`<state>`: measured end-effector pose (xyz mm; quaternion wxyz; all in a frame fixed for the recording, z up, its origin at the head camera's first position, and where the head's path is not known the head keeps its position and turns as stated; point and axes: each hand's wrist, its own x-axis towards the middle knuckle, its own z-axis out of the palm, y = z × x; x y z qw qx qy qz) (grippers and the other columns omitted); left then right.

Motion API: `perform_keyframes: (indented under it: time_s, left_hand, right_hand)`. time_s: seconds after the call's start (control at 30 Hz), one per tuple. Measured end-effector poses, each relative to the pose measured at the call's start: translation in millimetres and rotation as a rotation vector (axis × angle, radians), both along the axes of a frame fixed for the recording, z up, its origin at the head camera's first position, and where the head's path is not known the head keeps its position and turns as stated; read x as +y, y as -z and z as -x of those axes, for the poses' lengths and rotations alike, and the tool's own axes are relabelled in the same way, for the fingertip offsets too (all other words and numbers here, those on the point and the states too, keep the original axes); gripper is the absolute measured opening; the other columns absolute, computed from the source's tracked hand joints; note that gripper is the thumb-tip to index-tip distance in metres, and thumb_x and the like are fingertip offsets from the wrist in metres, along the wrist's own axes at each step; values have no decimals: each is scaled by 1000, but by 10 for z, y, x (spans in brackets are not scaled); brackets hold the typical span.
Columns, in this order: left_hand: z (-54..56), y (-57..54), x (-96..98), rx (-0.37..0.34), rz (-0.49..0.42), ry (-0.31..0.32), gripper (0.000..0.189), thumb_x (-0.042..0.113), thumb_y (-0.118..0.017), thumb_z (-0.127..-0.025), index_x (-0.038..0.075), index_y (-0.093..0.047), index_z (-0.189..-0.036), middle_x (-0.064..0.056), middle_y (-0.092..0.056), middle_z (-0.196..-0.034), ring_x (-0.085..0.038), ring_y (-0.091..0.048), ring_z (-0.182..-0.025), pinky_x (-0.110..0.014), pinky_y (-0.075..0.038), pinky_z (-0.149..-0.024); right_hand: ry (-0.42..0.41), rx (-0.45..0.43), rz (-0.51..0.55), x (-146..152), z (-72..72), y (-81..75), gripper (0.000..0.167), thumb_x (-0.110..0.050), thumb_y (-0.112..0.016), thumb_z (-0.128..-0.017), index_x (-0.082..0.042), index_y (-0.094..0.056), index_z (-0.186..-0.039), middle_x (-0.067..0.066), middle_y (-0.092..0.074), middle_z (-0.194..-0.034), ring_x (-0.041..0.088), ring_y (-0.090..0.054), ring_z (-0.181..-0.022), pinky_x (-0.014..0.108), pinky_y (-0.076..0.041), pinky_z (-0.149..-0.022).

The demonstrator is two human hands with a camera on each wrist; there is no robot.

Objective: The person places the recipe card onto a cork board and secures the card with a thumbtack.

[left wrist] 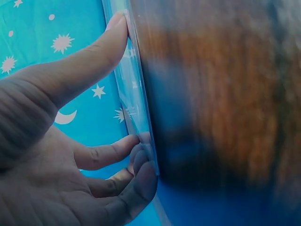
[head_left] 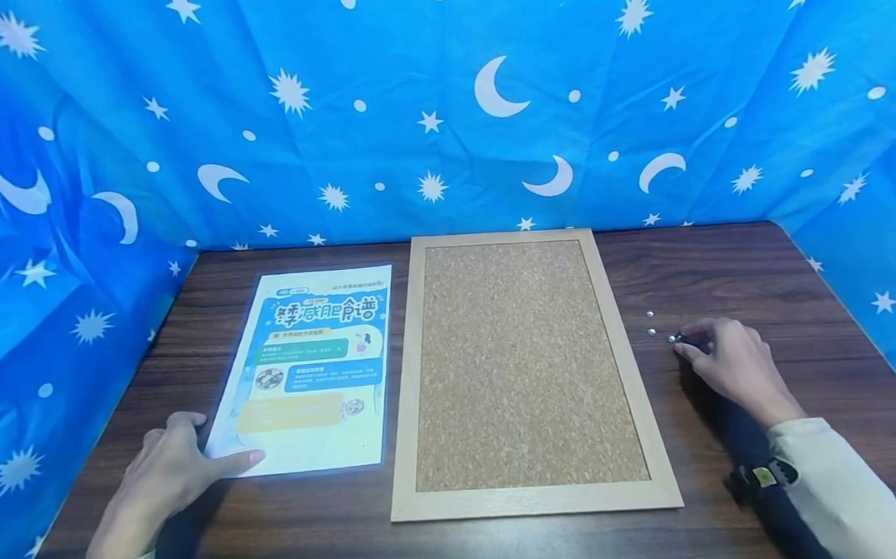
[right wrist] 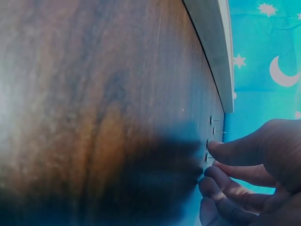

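Observation:
A printed sheet (head_left: 320, 439) with a blue heading lies on the left of the table, inside what seems a clear sleeve (left wrist: 136, 89). My left hand (head_left: 159, 471) spans its lower left corner. The thumb rests on the sheet's bottom edge, and the other fingers touch its left side. On the table's right part, my right hand (head_left: 737, 367) has thumb and index fingertips around a silver thumbtack (head_left: 672, 339). A small gap shows between those tips; whether they pinch the tack is unclear. Two more tacks (head_left: 651, 331) lie just left of it. In the right wrist view, their pins (right wrist: 217, 120) show.
A cork board (head_left: 527, 368) with a pale wooden frame (head_left: 536, 501) lies between the hands. Dark wood-grain table (head_left: 338, 518) surrounds it. A blue cloth (head_left: 442, 138) with stars and moons hangs behind and at both sides.

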<state>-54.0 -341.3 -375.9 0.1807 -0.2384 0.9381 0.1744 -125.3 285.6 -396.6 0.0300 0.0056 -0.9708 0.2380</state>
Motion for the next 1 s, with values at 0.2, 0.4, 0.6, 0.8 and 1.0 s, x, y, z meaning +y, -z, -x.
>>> perform_keyframes:
  time_s: [0.2,0.4,0.6,0.8,1.0]
  left_hand:
    - [13,-10,-21,-20,-36,-20,133,60,-89,-66,-21,-19,-144,-47,-36,-128,-58,-43,-107,-75,-43,-91]
    - [2,-23,-45,-26,-65,-25,127,59,-89,-67,-20,-23,-141,-44,-41,-124,-56,-46,-103,-73,-45,-88]
    - [-5,-31,-85,-16,-71,-18,114,55,-88,-72,-20,-31,-136,-42,-48,-116,-52,-49,-98,-68,-47,-84]
    - [-21,-46,-121,17,-65,-15,96,46,-82,-84,-20,-35,-135,-43,-47,-119,-52,-49,-100,-67,-47,-85]
    - [-53,-78,-145,104,-113,-21,81,37,-71,-95,-17,-33,-142,-42,-47,-125,-48,-54,-98,-60,-52,-80]
  right_hand:
    - [11,-17,-2,16,34,-4,29,-16,-71,-94,9,-71,-108,30,-70,-104,49,-64,-96,65,-46,-78]
    - [42,-25,10,-3,40,-1,27,-16,-71,-94,8,-71,-106,29,-71,-103,48,-64,-95,64,-45,-78]
    - [79,-28,21,-17,45,25,25,-17,-70,-94,6,-72,-104,27,-72,-101,44,-65,-92,62,-45,-77]
    - [77,-42,26,19,64,27,26,-17,-72,-92,7,-72,-103,27,-72,-100,45,-65,-91,61,-45,-75]
    - [81,-47,34,26,60,24,25,-17,-71,-93,7,-72,-103,27,-72,-99,43,-66,-89,57,-47,-71]
